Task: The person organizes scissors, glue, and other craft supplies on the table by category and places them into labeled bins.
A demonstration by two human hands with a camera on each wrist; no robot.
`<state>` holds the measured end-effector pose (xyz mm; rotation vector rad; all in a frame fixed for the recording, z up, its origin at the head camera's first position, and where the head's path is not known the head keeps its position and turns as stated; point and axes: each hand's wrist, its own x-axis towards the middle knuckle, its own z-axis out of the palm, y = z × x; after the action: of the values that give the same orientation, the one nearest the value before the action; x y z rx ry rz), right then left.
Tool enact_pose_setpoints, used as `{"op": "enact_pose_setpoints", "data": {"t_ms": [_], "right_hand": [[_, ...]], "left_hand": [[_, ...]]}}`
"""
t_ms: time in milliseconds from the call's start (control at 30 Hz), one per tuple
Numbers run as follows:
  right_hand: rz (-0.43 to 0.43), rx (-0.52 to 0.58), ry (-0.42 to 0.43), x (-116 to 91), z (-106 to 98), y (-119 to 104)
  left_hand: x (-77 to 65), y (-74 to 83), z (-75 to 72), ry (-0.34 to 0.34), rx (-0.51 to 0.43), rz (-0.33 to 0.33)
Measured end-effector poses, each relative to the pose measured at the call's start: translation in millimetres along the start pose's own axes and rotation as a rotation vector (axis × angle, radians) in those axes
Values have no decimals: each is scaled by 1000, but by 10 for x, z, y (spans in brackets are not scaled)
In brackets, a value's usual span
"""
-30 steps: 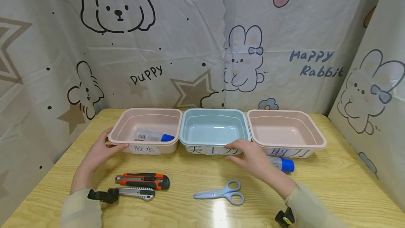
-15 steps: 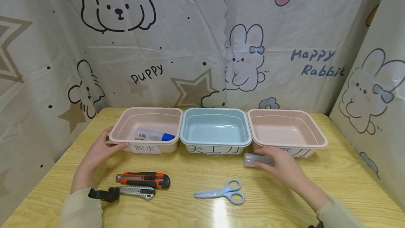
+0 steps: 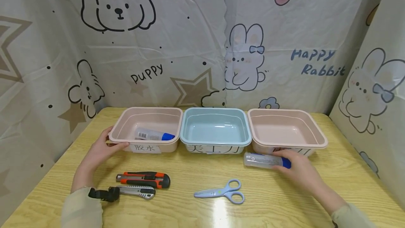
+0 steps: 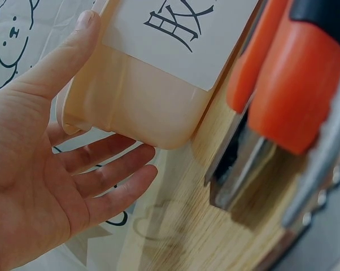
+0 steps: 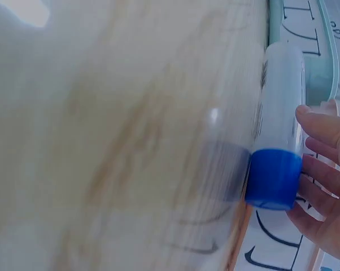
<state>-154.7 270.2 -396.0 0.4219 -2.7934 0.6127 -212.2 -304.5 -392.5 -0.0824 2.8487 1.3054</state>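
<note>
In the head view, my left hand (image 3: pixel 102 150) touches the front left corner of the left pink bin (image 3: pixel 177 147). Its thumb lies along the front rim, and the wrist view shows the other fingers (image 4: pixel 122 175) loosely extended. A clear glue bottle (image 3: pixel 259 160) with a blue cap (image 5: pixel 274 179) lies on its side before the right pink bin (image 3: pixel 320 143). Around its cap end is my right hand (image 3: pixel 295 168), thumb at the near side, fingers spread and loosely bent. Another glue bottle (image 3: pixel 150 135) lies inside the left bin.
A blue bin (image 3: pixel 216 143) stands between the pink ones; all carry paper labels. On the wooden table (image 3: pixel 177 214) lie an orange and black utility knife (image 3: pixel 143 179), a silver utility knife (image 3: pixel 137 191) and light blue scissors (image 3: pixel 219 192). Printed curtain (image 3: pixel 190 52) hangs behind.
My right hand has moved right, from in front of the blue bin along the glue bottle to its cap end, uncovering the bottle. My left hand has stayed at the left bin.
</note>
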Motion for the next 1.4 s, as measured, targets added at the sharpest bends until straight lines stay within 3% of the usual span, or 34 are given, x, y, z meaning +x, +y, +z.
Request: {"op": "enact_pose_setpoints", "data": {"t_ms": [500,933,1233,1400], "right_hand": [[-23,-71,-79,36,20,109],[-123,-130,-49,20,27,107],[-132,-122,-27,13,-45,-45],[-186,-128,12,29,-78,-195]], "left_hand": [[13,-1,-14,3,1,-8],[-15,23,-21,-14,-16,6],[-26,35,-19,-16,-20,5],[-19,23,-18,-19,-23,1]]}}
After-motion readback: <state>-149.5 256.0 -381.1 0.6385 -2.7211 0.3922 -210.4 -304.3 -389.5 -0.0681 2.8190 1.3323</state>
